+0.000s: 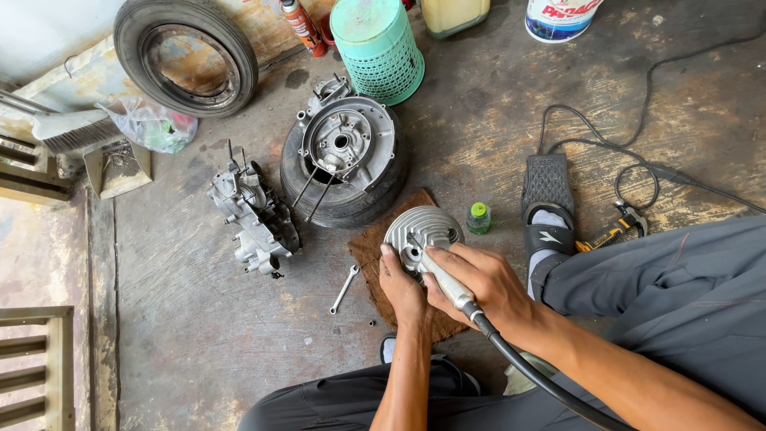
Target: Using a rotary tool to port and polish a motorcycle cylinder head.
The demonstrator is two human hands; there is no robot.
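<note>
Right hand point(487, 281) is wrapped tight around a slim metal rotary handpiece point(444, 279) on a black flexible shaft point(535, 375), tip poked into the finned cylinder head point(424, 229). Left hand point(401, 286) is curled against the head's near edge, steadying it, though I can't quite see the fingertips. The head sits on a brown rag point(375, 255) on the floor. Just left lies a small wrench point(344, 289), a green-capped bottle point(479, 217) to the right, and beyond, an engine case on a tyre point(345, 160).
</note>
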